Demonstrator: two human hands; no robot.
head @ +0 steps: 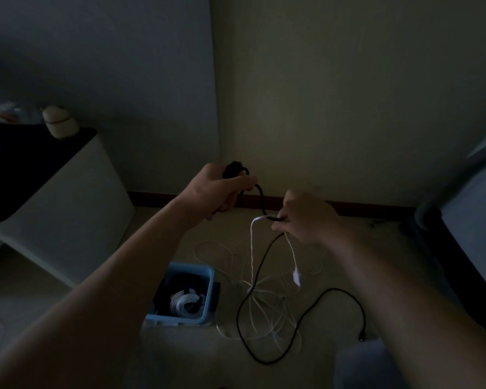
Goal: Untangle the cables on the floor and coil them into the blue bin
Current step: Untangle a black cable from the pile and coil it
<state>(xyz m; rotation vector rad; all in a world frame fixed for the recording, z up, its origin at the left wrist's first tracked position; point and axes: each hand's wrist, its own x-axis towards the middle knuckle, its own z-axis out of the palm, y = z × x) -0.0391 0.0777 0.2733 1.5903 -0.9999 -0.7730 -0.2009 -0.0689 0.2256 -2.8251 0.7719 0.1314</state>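
Two hands are up near the wall (pixel 348 94). One thin, round black cable (pixel 334 289) looks smooth and bendy. The left hand (pixel 216 189) curls tight round a small bunch of its loops. The right hand (pixel 306 217) pinches that cable and a white cable (pixel 252 248), which hang down to the floor (pixel 180 355). Thin white cables (pixel 270 310) lie there in a messy heap, too mixed to count. One square blue bin (pixel 191 267) sits just beside them, with one white coil (pixel 184 303) inside.

bin (pixel 190 267) on floor (pixel 180 360), coiled cables (pixel 184 303) in it | loose cables (pixel 267 307) just right of bin | cabinet (pixel 76 203) left, behind bin | wall (pixel 320 108) behind all
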